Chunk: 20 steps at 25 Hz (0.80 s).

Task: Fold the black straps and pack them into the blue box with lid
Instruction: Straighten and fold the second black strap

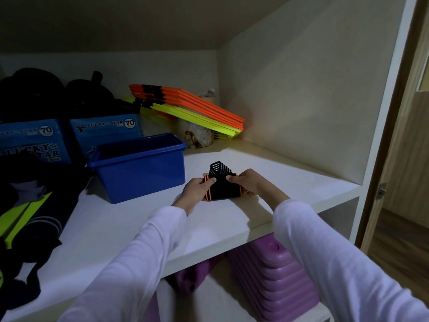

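A black strap (221,185) with orange edge stripes lies folded into a small bundle on the white shelf (130,219), a grey-striped end sticking up behind it. My left hand (197,190) pinches its left side, thumb on top. My right hand (248,182) pinches its right side the same way. The blue box (139,168) stands open just left of the strap, without a lid on it; its inside is dark and I cannot see what it holds.
Two blue "Lucky Star" boxes (69,138) sit behind the blue box. Orange and yellow flat hurdles (192,108) lean at the back over a wrapped bundle (197,135). Dark clothing with neon yellow (25,219) lies at the left. Purple items (271,275) fill the shelf below.
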Tool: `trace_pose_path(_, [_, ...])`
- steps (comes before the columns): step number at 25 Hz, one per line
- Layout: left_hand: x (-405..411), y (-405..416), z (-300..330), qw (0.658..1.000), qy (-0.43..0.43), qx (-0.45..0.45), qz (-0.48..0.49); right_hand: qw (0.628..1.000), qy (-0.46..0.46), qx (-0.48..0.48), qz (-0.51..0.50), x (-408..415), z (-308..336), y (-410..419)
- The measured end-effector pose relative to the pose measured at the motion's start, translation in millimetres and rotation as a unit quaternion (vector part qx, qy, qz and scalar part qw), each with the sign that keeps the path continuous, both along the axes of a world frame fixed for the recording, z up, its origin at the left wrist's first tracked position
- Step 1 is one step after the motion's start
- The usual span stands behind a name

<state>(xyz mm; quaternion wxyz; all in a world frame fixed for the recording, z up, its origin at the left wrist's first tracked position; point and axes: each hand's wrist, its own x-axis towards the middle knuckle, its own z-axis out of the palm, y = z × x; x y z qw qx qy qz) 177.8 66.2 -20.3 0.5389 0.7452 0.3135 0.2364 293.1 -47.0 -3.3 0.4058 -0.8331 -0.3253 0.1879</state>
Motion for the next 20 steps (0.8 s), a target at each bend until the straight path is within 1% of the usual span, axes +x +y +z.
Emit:
trace_pose_path(3, [1.8, 4.9, -3.1, 0.999, 0.024, 0.041, 0.017, 1.0, -0.009, -0.015, -0.015, -1.9, 1.5, 4.3])
trace_pose_path(9, [2.0, 1.6, -1.7, 0.994, 0.048, 0.087, 0.033, 0.998, -0.035, -0.038, -0.04, -6.9, 0.8, 7.3])
trace_pose_path(16, [2.4, 3.1, 0.1, 0.996, 0.029, 0.085, 0.02, 0.996, -0.063, -0.043, -0.042, -6.9, -2.5, 9.1])
trace_pose_path(18, [3.8, 4.9, -0.1, 0.99, 0.033, 0.139, 0.022, 0.995, -0.077, -0.043, -0.039, -8.7, -5.0, 9.3])
trace_pose_path(20, [4.4, 2.9, 2.0, 0.971, 0.042, 0.234, 0.02, 0.992, -0.113, -0.021, -0.044, -6.5, -9.2, 7.9])
